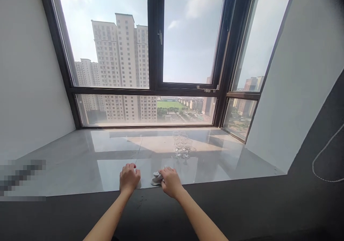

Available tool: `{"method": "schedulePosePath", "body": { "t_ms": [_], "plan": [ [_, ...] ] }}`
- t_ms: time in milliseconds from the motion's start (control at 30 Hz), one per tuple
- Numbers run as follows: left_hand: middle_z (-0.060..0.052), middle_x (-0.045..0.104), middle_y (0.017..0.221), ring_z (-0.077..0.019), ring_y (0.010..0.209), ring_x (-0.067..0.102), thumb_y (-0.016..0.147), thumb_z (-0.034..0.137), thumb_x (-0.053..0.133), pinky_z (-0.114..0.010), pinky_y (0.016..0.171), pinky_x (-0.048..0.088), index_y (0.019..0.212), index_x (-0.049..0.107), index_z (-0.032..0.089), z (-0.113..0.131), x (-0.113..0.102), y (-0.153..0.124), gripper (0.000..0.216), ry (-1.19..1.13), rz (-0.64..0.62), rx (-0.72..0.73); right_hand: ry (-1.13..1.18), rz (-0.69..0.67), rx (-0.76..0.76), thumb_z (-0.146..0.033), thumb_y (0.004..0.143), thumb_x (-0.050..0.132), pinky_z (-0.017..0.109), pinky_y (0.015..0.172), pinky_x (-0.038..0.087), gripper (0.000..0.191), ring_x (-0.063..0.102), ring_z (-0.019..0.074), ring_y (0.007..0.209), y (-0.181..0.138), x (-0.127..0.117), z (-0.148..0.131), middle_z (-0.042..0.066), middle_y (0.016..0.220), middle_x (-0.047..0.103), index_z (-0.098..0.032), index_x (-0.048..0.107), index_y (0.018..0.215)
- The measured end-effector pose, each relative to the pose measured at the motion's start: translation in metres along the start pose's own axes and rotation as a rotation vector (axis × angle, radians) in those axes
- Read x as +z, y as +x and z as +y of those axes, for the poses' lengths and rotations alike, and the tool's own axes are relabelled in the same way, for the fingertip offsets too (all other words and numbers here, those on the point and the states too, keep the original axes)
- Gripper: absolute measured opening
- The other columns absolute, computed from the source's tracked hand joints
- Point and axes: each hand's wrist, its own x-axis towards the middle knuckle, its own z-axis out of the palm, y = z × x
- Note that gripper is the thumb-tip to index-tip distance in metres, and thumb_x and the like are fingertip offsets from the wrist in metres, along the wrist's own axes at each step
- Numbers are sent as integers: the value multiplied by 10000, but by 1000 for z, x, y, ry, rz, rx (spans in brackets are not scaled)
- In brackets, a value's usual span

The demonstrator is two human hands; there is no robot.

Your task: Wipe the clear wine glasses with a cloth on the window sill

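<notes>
Your left hand [129, 177] rests knuckles-up on the grey polished sill [107, 155], nearer to you than the glasses [182, 146] and to their left. Its fingers [131, 167] are curled in and pressed together. You cannot tell whether anything lies under the palm.

Your right hand [170, 181] sits nearer to you than the glasses and just left of their line. Its fingers are curled down and closed over a small white cloth [156, 178]. The cloth is bunched, and a fold of it shows from under the hand on the side away from the glasses' right. It lies flat on the sill, well short of the glasses and not touching them.

The glasses are clear stemmed ones, standing upright in a tight cluster. Their exact count is hard to read through the glare.

Behind the glasses a dark-framed window [152, 54] rises, with a handle [160, 37] above them and slightly left. Far to the right of the glasses, a thin pale cord [322, 155] loops over a dark surface.
</notes>
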Motion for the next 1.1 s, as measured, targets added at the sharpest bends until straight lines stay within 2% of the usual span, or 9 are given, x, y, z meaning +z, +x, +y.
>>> {"method": "schedulePosePath", "body": {
  "t_ms": [67,133,233,300,433,667,900,1100],
  "plan": [
    [-94,590,938,-243,913,522,827,270,419,-345,762,362,870,573,184,2,0,0,181,16,-1,4,-60,18,92,-196,779,535,319,805,313,237,526,225,949,-22,-12,30,57,936,632,-236,627,994],
    [-94,588,927,-243,912,521,826,287,424,-343,755,360,849,571,185,4,-1,-1,180,29,-8,3,-121,80,223,-186,795,511,307,777,304,186,525,217,926,-39,-23,62,55,889,623,-227,637,926],
    [-92,589,916,-238,909,523,835,312,423,-336,750,355,827,568,186,5,-1,-1,192,46,-21,-6,-206,172,407,-208,824,494,304,768,305,165,525,220,944,-52,-31,101,59,912,620,-218,638,902],
    [-90,589,908,-236,904,525,839,324,421,-334,749,352,815,568,187,5,-1,-1,202,60,-28,-9,-239,217,484,-296,858,502,308,770,313,166,526,230,962,-54,-32,114,64,939,619,-219,640,909],
    [-82,587,883,-229,879,528,848,346,408,-333,744,349,793,568,189,4,0,-1,231,49,-39,6,-286,291,513,-483,898,468,329,778,328,320,533,245,956,-51,-25,117,70,924,624,-221,649,866],
    [-79,587,859,-227,869,532,846,340,396,-329,734,348,764,569,191,2,3,-1,242,48,-14,7,-320,320,528,-345,880,505,331,786,334,195,549,236,957,-50,-21,115,59,917,639,-226,653,837],
    [-83,598,862,-232,863,544,854,372,378,-322,709,356,755,562,194,5,-2,1,274,41,-46,2,-296,335,538,-339,871,506,323,789,339,197,553,230,948,-50,-21,116,70,927,647,-223,665,890],
    [-80,602,859,-234,871,552,862,392,367,-326,719,361,749,544,205,1,3,2,281,43,-38,19,-290,367,530,-323,866,517,313,791,330,168,546,227,939,-50,-20,116,55,895,637,-227,649,826]
  ]
}}
